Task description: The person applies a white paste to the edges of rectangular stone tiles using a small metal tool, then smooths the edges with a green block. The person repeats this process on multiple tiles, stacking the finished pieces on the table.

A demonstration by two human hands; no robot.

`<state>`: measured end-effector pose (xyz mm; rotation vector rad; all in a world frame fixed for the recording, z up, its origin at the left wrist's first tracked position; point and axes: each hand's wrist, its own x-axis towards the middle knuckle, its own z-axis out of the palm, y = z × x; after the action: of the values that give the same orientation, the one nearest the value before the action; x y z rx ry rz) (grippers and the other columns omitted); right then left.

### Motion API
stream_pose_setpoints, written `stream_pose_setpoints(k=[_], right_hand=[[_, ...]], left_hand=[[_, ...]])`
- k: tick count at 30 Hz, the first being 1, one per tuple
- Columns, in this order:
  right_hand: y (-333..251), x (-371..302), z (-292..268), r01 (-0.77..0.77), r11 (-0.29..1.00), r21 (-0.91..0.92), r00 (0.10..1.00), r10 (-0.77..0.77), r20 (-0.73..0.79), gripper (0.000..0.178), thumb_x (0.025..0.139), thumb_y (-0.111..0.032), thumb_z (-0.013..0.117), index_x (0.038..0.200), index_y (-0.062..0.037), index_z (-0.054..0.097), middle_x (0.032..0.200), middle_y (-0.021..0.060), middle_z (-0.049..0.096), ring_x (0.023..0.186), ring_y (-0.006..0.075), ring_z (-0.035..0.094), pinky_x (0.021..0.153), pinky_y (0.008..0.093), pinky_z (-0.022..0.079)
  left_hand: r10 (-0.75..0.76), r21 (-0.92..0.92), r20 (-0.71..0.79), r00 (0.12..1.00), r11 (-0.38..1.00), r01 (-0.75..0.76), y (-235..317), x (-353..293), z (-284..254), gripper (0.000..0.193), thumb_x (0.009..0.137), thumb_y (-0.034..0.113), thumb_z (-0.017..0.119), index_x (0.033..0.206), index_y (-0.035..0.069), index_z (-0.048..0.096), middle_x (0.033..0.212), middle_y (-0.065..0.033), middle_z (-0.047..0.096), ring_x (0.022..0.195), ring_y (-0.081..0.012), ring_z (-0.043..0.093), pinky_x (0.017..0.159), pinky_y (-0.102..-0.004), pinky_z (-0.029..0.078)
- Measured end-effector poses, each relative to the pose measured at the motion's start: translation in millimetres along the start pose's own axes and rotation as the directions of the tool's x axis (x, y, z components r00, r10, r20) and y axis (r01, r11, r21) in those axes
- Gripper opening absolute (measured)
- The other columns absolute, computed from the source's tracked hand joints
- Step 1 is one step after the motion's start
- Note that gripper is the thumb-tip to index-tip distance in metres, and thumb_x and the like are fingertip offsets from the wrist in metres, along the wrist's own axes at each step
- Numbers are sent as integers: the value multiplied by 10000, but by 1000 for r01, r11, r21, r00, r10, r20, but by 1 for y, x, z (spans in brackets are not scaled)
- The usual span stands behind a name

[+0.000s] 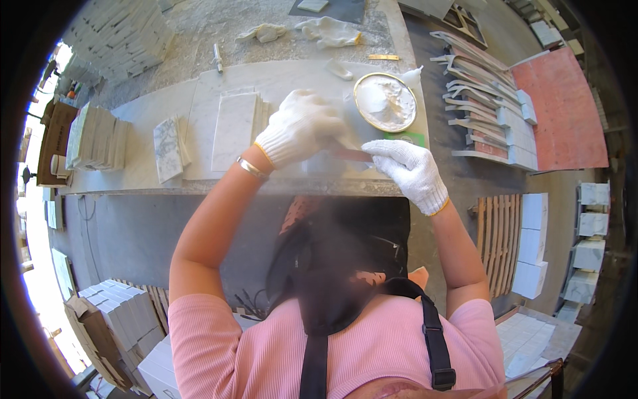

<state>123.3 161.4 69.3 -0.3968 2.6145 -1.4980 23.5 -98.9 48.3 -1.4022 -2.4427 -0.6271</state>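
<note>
Both my hands wear white knitted gloves over the near side of a pale stone worktop [199, 178]. My left hand [302, 128] is curled closed, its fingertips blurred and what they hold hidden. Between the hands lies a thin reddish-brown flat strip [352, 155], pinched at its right end by my right hand [411, 171]. Just beyond the right hand stands a round tub of white paste [387, 103], heaped unevenly, with a green patch [407, 138] beneath its near edge. Left of my left hand, white marble tiles [236, 130] lean in a small stack.
Grey-veined marble pieces [171, 147] and a tile stack [96, 138] stand on the left. Loose gloves [327, 31], a marker-like stick [218, 58] and a small yellow bar [383, 57] lie farther back. To the right are a slatted rack [482, 100] and a wooden pallet [498, 243].
</note>
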Motion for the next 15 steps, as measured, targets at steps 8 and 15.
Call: stream_pose_setpoints(k=[8, 15], right_hand=[[-15, -20, 9, 55, 978, -199, 982, -90, -168, 307, 973, -47, 709, 1276, -31, 752, 1105, 146, 795, 984, 194, 762, 888, 324, 589], [-21, -32, 29, -16, 970, -241, 954, -57, -295, 339, 973, -54, 713, 1309, -21, 732, 949, 128, 796, 752, 130, 736, 729, 297, 594]], left_hand=[[-14, -56, 51, 999, 998, 17, -2, 1, 0, 254, 699, 194, 834, 946, 221, 780, 913, 2, 721, 997, -264, 662, 941, -430, 490], [-44, -23, 51, 998, 999, 45, -1, -1, 2, 255, 714, 178, 825, 961, 224, 785, 924, 3, 724, 999, -267, 666, 938, -433, 492]])
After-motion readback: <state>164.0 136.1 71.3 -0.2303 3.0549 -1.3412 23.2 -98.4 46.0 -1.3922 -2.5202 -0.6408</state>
